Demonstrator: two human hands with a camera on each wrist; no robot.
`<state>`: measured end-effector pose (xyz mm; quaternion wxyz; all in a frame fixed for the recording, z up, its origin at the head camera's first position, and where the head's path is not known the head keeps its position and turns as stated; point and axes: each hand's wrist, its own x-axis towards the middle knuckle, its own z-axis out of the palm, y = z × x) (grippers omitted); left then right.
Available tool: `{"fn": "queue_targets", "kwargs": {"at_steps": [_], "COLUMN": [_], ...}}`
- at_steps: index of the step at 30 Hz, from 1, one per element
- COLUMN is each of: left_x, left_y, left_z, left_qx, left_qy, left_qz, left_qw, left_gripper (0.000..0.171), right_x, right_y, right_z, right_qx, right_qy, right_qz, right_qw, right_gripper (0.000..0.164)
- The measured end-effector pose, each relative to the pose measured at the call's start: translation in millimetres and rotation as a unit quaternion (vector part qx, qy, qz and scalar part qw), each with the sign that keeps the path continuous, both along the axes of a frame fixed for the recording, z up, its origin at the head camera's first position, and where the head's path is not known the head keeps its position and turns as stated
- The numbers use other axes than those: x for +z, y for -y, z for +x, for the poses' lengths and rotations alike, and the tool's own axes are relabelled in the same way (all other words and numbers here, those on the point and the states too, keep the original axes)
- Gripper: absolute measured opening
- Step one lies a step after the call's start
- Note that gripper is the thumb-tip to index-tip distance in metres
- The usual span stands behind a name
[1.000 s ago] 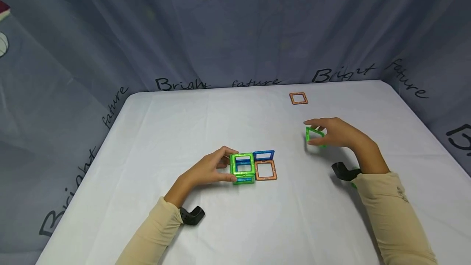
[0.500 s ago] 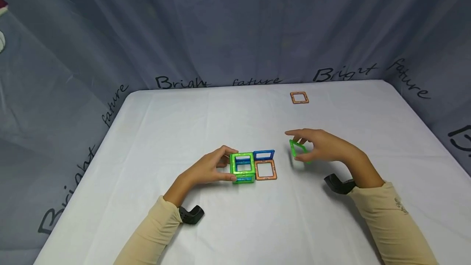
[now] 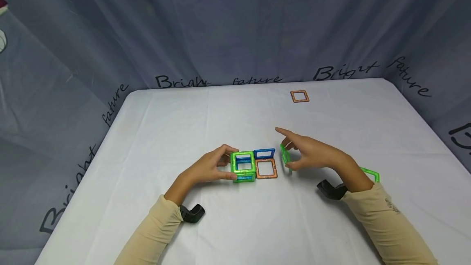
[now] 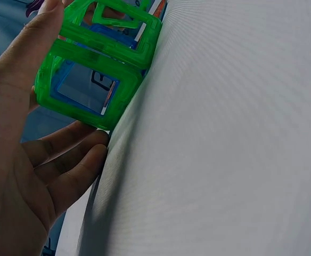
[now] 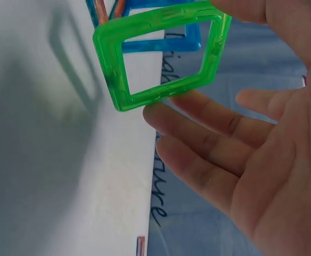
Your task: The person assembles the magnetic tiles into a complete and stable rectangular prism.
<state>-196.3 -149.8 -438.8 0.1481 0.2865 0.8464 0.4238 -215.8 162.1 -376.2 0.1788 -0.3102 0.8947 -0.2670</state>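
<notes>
My left hand (image 3: 206, 169) grips a small cube (image 3: 243, 171) of green and blue magnetic tiles, thumb at the front and fingers behind. Against the cube's right side lies an orange square tile (image 3: 266, 177), with a blue tile (image 3: 264, 150) standing tilted at its back edge. To the right of these, my right hand (image 3: 312, 150) pinches a green square magnetic tile (image 5: 110, 64) between thumb and fingers, its index finger stretched out in the head view. This tile is held upright, apart from the orange one. In the left wrist view the cube's green frames (image 4: 129, 93) show by the thumb.
Another orange square tile (image 3: 300, 100) lies flat near the far table edge. Part of a green tile (image 3: 371, 172) shows behind the right wrist, mostly hidden by the arm. The white tabletop (image 3: 184, 122) ends at a grey curtain (image 3: 279, 32).
My right hand has moved left and nearer with the green tile, which has turned more edge-on. The green piece behind the right wrist has come further into sight. The left hand keeps still.
</notes>
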Motion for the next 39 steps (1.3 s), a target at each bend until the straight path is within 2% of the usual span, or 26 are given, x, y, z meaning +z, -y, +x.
{"fn": "queue_targets", "kwargs": {"at_steps": [12, 39], "left_x": [0.8, 2.5], "left_y": [0.1, -0.7], "left_z": [0.8, 0.7], "left_qx": [0.000, -0.003], "left_qy": [0.001, -0.004], "left_qz": [-0.002, -0.004], "left_qw": [1.0000, 1.0000], "left_gripper": [0.064, 0.065], "right_x": [-7.6, -8.2], "right_y": [8.9, 10.2], "right_z": [3.5, 5.7], "right_qx": [0.015, 0.025], "right_qy": [0.019, 0.024], "right_qz": [-0.010, -0.003], "right_qw": [1.000, 0.999], "right_gripper": [0.096, 0.091]}}
